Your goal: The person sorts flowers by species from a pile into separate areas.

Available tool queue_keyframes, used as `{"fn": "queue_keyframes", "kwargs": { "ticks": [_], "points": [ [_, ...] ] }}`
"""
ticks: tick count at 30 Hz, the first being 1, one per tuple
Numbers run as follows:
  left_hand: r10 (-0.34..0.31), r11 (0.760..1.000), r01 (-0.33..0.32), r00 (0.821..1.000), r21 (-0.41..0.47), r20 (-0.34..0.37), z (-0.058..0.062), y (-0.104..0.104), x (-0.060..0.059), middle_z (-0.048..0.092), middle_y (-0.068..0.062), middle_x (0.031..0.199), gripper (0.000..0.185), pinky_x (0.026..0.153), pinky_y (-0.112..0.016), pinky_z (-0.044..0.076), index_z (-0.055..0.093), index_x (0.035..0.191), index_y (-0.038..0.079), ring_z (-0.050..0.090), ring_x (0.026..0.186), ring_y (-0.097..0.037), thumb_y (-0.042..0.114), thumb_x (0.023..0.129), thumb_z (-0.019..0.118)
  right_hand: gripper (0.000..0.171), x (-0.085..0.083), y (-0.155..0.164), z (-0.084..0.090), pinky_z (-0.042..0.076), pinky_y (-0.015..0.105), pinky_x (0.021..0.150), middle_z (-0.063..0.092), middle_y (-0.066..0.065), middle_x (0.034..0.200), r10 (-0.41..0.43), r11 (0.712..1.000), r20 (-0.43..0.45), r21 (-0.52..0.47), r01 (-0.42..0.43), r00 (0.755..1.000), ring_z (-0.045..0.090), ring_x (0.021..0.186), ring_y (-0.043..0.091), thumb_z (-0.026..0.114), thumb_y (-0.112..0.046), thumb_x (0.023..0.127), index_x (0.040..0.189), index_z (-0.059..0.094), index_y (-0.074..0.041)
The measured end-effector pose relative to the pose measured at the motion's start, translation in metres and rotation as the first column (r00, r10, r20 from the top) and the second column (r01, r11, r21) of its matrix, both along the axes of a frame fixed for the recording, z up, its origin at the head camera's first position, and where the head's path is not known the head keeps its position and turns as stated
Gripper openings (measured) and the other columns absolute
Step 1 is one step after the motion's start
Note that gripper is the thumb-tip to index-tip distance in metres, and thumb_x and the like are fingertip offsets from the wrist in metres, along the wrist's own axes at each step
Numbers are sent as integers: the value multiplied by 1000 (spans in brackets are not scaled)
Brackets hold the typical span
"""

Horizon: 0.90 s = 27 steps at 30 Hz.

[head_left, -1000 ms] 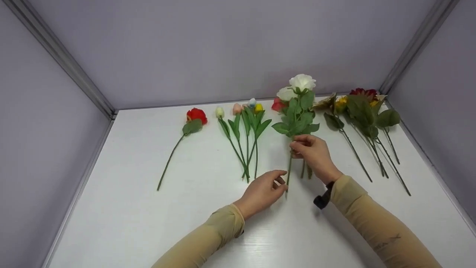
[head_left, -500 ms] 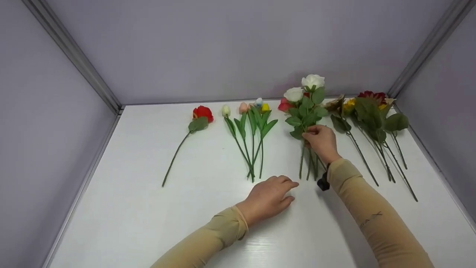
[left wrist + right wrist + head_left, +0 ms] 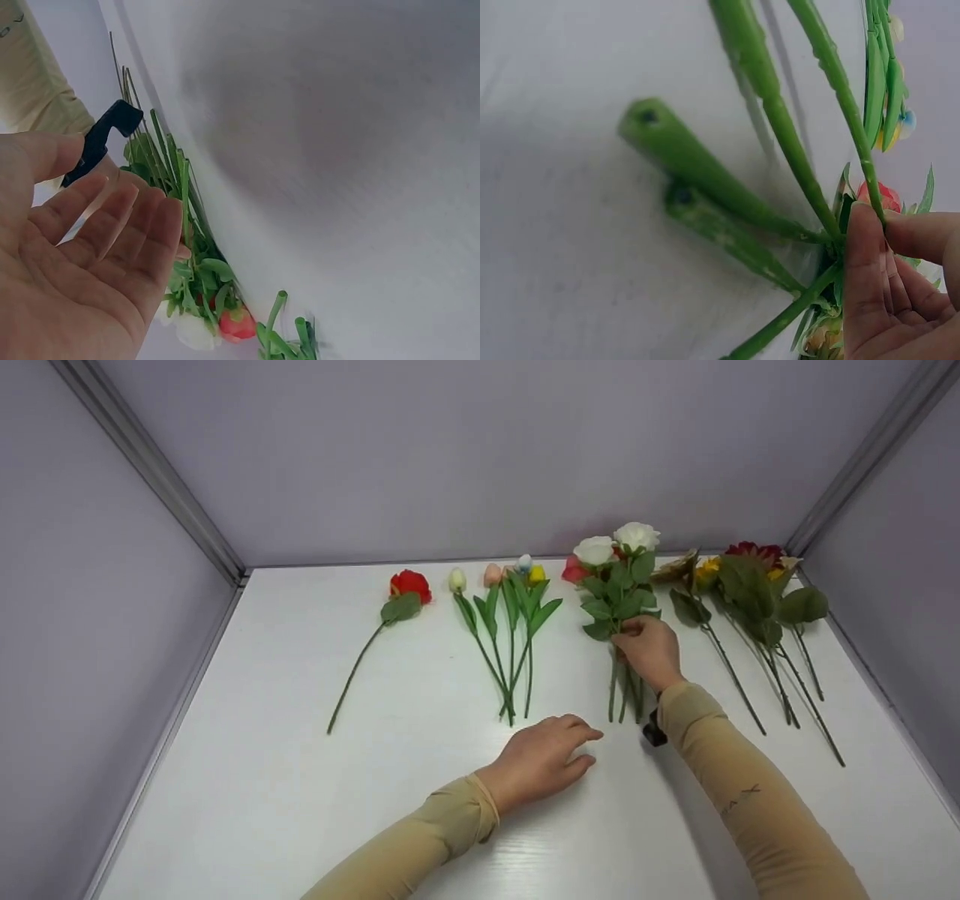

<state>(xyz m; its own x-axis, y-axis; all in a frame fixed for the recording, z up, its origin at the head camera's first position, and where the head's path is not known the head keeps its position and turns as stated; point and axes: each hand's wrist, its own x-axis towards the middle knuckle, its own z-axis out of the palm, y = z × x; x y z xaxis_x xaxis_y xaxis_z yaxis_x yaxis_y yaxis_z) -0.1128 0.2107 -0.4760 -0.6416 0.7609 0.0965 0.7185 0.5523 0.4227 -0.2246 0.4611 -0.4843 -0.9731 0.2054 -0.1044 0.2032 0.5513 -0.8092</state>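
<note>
My right hand [image 3: 649, 651] pinches a green stem [image 3: 849, 105] between thumb and forefinger, just under the leaves of a white rose. Two white roses, one of them a leafy white rose [image 3: 595, 550], lie over a pink-red rose [image 3: 576, 571] at the back of the white table. Several stems fan out below that hand, their cut ends toward me. My left hand [image 3: 541, 759] hovers or rests low near the table's middle, fingers loosely spread and holding nothing. In the left wrist view the left palm [image 3: 71, 300] is bare.
Several tulips [image 3: 514, 615] lie left of the roses, and a single red rose [image 3: 409, 586] farther left. To the right lie a dark red flower [image 3: 754, 554] and yellow flowers [image 3: 706, 574] with long stems. Grey walls border the white table [image 3: 262, 780].
My right hand has carried the white rose rightward and back, lowering it onto the other roses. My left hand has left the stem's lower end, and its fingers have spread.
</note>
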Motion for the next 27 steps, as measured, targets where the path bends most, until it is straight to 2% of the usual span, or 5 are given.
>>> {"fn": "queue_keyframes", "kwargs": {
  "ticks": [6, 11, 19, 27],
  "points": [
    [-8, 1000, 7, 1000, 11, 16, -3, 0, -1, 64, 2, 131, 33, 95, -27, 52, 67, 135, 19, 62, 119, -13, 30, 104, 62, 41, 2, -2, 4, 55, 36, 75, 66, 18, 117, -21, 1000, -16, -2, 21, 1000, 67, 93, 28, 62, -18, 102, 138, 58, 2],
    [-5, 1000, 5, 1000, 22, 26, -5, -1, -1, 65, 3, 130, 33, 96, -26, 51, 68, 134, 19, 62, 119, -12, 30, 104, 62, 41, 4, -7, 7, 53, 35, 73, 65, 17, 113, -21, 999, -52, -41, 19, 998, 67, 89, 27, 61, -17, 103, 140, 56, 0],
    [-5, 1000, 5, 1000, 27, 8, -4, -2, -1, 65, 3, 129, 32, 94, -27, 52, 68, 133, 18, 62, 118, -13, 30, 104, 62, 41, 2, -4, -1, 56, 30, 68, 67, 19, 111, 13, 1000, -9, 14, -13, 1000, 69, 86, 27, 64, -16, 101, 136, 59, 4],
    [30, 999, -30, 1000, 21, 6, -3, -7, -5, 65, 3, 128, 31, 92, -27, 54, 69, 133, 19, 63, 118, -12, 31, 104, 62, 42, 4, -5, 2, 57, 30, 70, 67, 19, 113, 2, 1000, -5, -29, -3, 1000, 70, 90, 29, 65, -20, 101, 135, 60, 3]
  ]
}}
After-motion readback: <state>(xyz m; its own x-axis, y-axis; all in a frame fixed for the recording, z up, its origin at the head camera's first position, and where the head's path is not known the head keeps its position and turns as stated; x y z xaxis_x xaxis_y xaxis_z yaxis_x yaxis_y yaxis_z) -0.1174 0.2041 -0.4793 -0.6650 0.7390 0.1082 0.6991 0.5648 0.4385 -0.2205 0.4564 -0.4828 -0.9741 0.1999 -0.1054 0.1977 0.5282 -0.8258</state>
